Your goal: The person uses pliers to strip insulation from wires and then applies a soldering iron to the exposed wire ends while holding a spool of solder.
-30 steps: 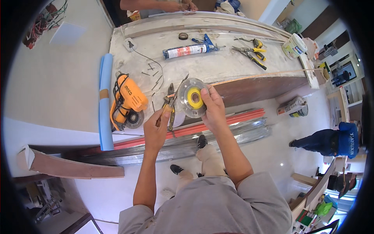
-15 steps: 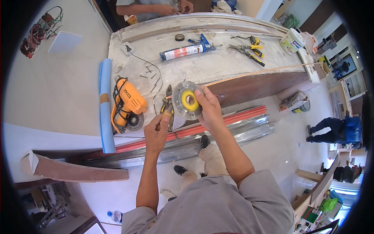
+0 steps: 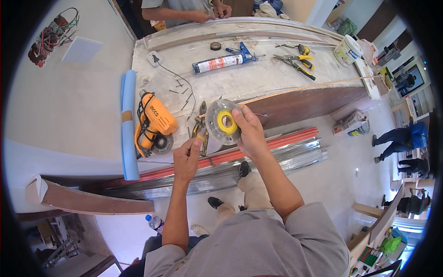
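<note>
While held over the counter (image 3: 258,81) edge: cutting disc (image 3: 223,122) pinched in right hand (image 3: 251,131); pliers (image 3: 201,127) gripped in left hand (image 3: 187,159), just right of orange angle grinder (image 3: 154,124).

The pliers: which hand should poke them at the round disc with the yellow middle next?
Probably the left hand: it already grips the pliers, whose tips sit right beside the disc. The right hand is busy holding the disc up.
</note>
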